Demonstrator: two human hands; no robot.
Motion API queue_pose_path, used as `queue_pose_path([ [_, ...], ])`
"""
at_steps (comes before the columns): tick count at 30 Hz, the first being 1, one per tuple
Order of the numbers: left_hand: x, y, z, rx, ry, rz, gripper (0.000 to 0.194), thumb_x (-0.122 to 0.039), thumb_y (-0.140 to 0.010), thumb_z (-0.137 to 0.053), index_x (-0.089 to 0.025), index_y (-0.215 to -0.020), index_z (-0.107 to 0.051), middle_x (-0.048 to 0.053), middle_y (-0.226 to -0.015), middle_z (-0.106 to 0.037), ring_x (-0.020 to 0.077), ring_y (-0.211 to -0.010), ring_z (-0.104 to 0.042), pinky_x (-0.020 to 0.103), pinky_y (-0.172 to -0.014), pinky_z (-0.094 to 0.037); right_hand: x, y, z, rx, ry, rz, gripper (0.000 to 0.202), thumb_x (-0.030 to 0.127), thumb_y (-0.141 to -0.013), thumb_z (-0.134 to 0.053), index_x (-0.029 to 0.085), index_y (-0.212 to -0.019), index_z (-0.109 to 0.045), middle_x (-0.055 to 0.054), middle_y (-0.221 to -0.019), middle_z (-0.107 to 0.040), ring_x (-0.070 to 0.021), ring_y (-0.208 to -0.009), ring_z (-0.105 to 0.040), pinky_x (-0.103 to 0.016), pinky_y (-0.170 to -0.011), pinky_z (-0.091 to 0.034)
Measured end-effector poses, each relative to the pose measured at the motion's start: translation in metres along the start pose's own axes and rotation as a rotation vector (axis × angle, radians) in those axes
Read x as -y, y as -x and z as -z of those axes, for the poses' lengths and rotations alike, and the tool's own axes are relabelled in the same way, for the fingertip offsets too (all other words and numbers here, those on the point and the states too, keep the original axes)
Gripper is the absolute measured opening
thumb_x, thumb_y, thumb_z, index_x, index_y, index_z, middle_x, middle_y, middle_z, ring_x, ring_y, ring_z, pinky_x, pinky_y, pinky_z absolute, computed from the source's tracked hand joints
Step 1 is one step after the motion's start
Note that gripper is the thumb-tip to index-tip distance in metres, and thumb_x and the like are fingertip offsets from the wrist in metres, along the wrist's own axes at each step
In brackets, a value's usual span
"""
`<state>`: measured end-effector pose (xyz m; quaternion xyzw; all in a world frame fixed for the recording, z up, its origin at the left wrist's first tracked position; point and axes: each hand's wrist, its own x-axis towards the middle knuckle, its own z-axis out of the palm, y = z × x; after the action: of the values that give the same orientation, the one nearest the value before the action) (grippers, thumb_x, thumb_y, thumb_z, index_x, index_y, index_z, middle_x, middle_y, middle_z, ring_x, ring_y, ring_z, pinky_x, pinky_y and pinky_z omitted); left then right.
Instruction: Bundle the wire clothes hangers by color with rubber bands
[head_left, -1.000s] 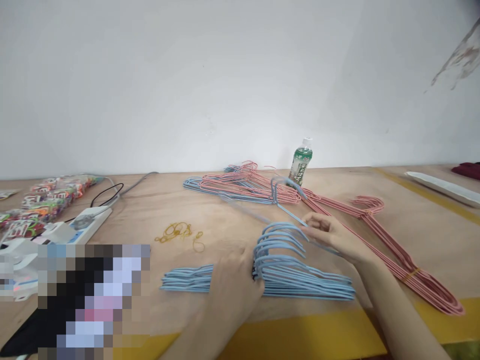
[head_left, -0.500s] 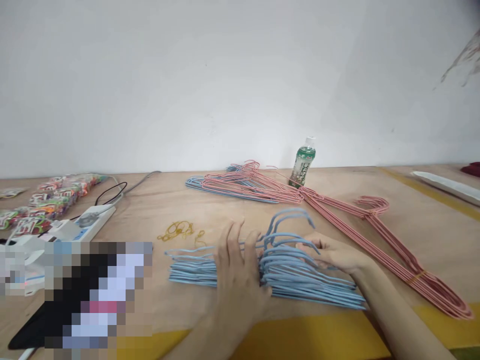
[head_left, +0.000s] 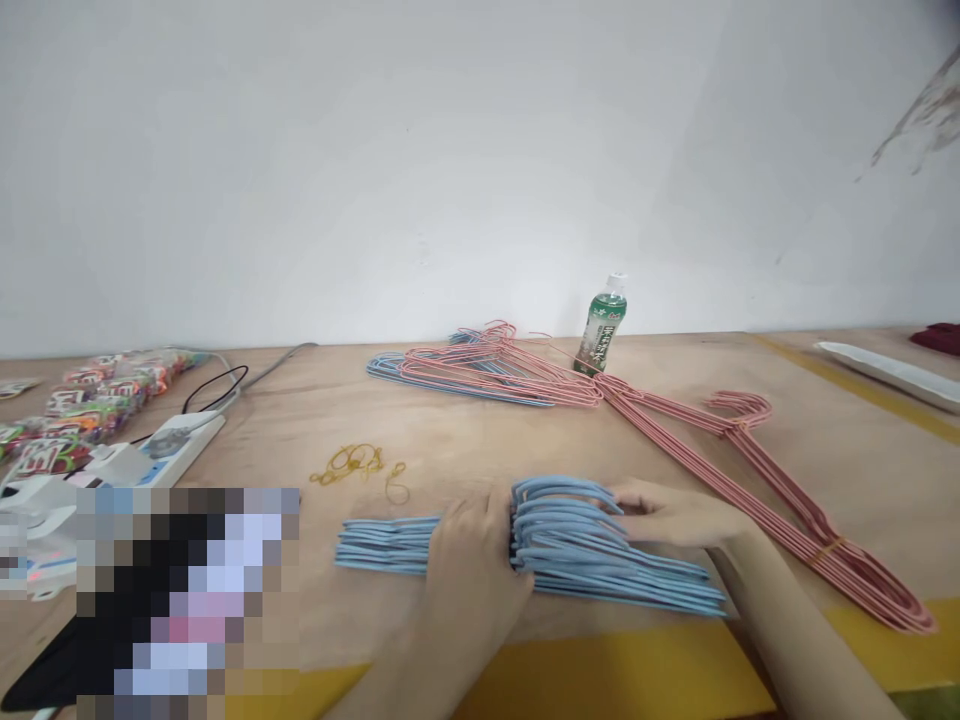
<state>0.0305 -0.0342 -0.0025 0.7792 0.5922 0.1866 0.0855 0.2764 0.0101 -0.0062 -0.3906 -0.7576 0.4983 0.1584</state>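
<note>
Wooden desk [head_left: 300,420] holds a stack of blue hangers [head_left: 600,560] between both hands. Left hand [head_left: 476,570] lies flat, fingers curled over the middle. Right hand [head_left: 675,512] lies flat, touching the hooks.

1. Wooden table [head_left: 300,420], yellow strip along the near edge.
2. Stack of blue hangers [head_left: 592,560], near middle.
3. Pink hangers [head_left: 787,510], right, one bundle tied at its end.
4. Mixed pink and blue hangers [head_left: 480,372], far middle.
5. Green bottle [head_left: 601,325], upright by the wall.
6. Rubber bands [head_left: 360,465], loose.
7. Power strip [head_left: 176,440], left.
8. Colourful packets [head_left: 90,395], far left.
</note>
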Motion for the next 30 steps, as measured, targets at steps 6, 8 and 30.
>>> queue_pose_path([
  [6, -0.005, -0.003, 0.012, 0.091, -0.09, 0.059, 0.027, -0.011, -0.067, -0.043, -0.022, -0.088, -0.057, 0.005, -0.082, -0.069, 0.0256, -0.079, -0.064, 0.032, -0.063, -0.037, 0.011, 0.02, -0.007, -0.006, 0.126, -0.053, 0.058, 0.046, -0.07, -0.073, 0.02, -0.121, -0.062, -0.006, -0.108, -0.067, -0.0242, -0.097, -0.06, -0.032, -0.084, -0.047],
  [8, -0.006, -0.003, 0.018, 0.08, -0.101, 0.086, 0.027, -0.012, -0.067, -0.043, -0.022, -0.087, -0.058, 0.005, -0.079, -0.069, 0.0256, -0.076, -0.064, 0.032, -0.061, -0.036, 0.023, 0.025, -0.023, -0.181, 0.243, -0.075, 0.06, 0.045, -0.069, -0.075, 0.024, -0.123, -0.061, -0.005, -0.106, -0.068, -0.0255, -0.096, -0.061, -0.032, -0.081, -0.048],
  [30, 0.003, 0.015, 0.019, 0.134, -0.031, 0.066, 0.028, -0.008, -0.078, -0.045, -0.019, -0.1, -0.059, 0.009, -0.1, -0.066, 0.0209, -0.102, -0.059, 0.031, -0.087, -0.041, 0.055, -0.057, -0.143, -0.711, 1.023, 0.034, 0.03, -0.001, -0.08, -0.041, 0.019, -0.095, -0.058, -0.01, -0.077, -0.063, -0.0256, -0.072, -0.06, -0.04, -0.07, -0.046],
])
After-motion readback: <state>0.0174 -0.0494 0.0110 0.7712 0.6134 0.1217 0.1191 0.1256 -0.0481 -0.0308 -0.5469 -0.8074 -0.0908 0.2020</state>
